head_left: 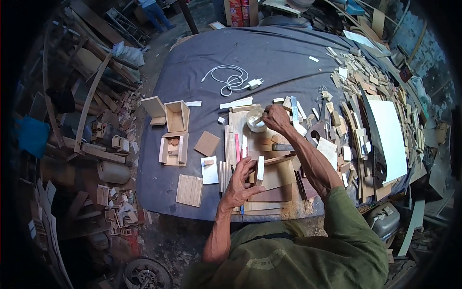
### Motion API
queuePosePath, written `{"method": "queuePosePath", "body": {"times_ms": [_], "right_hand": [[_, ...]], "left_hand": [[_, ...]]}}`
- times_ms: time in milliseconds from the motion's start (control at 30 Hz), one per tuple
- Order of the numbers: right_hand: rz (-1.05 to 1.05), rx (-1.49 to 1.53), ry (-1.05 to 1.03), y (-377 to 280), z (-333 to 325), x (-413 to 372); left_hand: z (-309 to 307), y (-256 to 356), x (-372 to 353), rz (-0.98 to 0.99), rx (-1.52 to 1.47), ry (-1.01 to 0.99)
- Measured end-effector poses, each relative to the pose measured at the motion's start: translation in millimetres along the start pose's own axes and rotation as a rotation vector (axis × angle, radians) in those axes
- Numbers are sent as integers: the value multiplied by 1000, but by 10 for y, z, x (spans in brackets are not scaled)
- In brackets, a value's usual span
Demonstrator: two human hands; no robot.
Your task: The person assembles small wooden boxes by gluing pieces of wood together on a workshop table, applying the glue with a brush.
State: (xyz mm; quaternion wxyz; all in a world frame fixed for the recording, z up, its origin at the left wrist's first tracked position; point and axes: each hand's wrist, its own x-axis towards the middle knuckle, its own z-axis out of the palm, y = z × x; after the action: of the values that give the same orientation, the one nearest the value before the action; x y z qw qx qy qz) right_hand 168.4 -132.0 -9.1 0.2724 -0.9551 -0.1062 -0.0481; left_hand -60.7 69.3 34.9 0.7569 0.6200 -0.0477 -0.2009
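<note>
My left hand [238, 183] is closed around a small wooden block [260, 171] with a white face, holding it upright over the near edge of the work boards. Farther off, my right hand [276, 119] pinches something at the rim of a small round tub [256, 119] with whitish stuff inside. What its fingers hold is mostly hidden. Between the hands lie a red-handled tool [237, 147], a white slim tool [244, 144] and a dark metal-like bar [282, 147]. A wooden panel [276, 178] sits just right of my left hand.
Small wooden boxes [174, 149] and flat wood squares [189, 190] lie on the left of the cloth-covered table [183, 62]. A white charger cable [233, 79] is farther back. Wood offcuts [361, 77] and a large white board [387, 139] crowd the right. A person [155, 14] stands far off.
</note>
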Motion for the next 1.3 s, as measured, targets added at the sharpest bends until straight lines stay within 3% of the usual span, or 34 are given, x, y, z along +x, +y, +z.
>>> {"method": "queuePosePath", "body": {"times_ms": [300, 500, 567, 667, 867, 1000, 1200, 1300], "right_hand": [[156, 246, 24, 202, -371, -63], [422, 759, 71, 212, -729, -438], [458, 931, 134, 24, -973, -649], [415, 1229, 136, 59, -1120, -1018], [424, 1490, 292, -427, -1072, -1923], [313, 1665, 235, -716, -961, -2293], [315, 1498, 197, -1145, -757, -2394], [245, 1551, 103, -1301, -787, -2371]], "left_hand": [[-9, 48, -7, 9, 14, -3], [-9, 214, -91, 145, -15, -34], [-55, 207, -108, 140, -222, -47], [-69, 180, -108, 173, -431, -52], [-1, 322, -118, 177, -717, -9], [-97, 107, -147, 108, -953, -14], [142, 154, -205, 49, -938, -117], [171, 92, -249, 42, -882, -139]]}}
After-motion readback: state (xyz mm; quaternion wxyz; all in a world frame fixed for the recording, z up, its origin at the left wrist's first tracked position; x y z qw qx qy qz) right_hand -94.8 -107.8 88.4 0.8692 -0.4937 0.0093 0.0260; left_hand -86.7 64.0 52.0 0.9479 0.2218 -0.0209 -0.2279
